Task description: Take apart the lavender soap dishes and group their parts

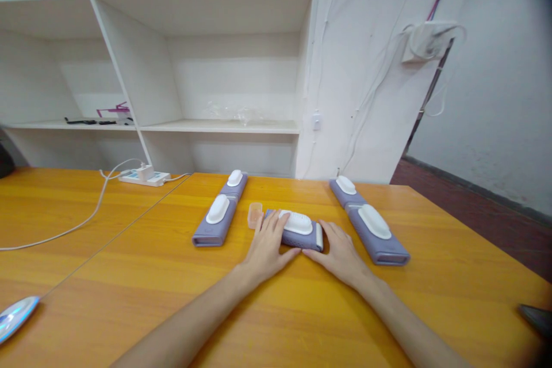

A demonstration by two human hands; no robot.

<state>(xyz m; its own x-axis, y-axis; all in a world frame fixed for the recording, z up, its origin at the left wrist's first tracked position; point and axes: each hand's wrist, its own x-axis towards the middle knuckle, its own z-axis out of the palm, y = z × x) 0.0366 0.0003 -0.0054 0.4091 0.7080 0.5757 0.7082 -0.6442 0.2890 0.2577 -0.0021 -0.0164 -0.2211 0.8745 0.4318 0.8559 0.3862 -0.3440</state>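
In the middle of the desk lies a folded purple-grey band with a white oval unit point(298, 223) on top; the unit's face has small dots. My left hand point(269, 244) grips its left part, fingers over the top and thumb along the front edge. At its right end, by a pale strip, my right hand point(338, 250) holds it with fingers at the side and thumb in front. Both thumbs nearly meet. A small clear orange-tinted box point(255, 215) sits just beyond my left fingers. The band's left end is partly hidden by that hand.
Similar purple-grey bands with white units lie in a row on the left point(211, 233) and on the right point(379, 244). A power strip point(146, 176) with a white cable stands at the back left. A shiny disc-like object point(17, 317) is at the left edge. White shelves point(219, 126) rise behind the desk.
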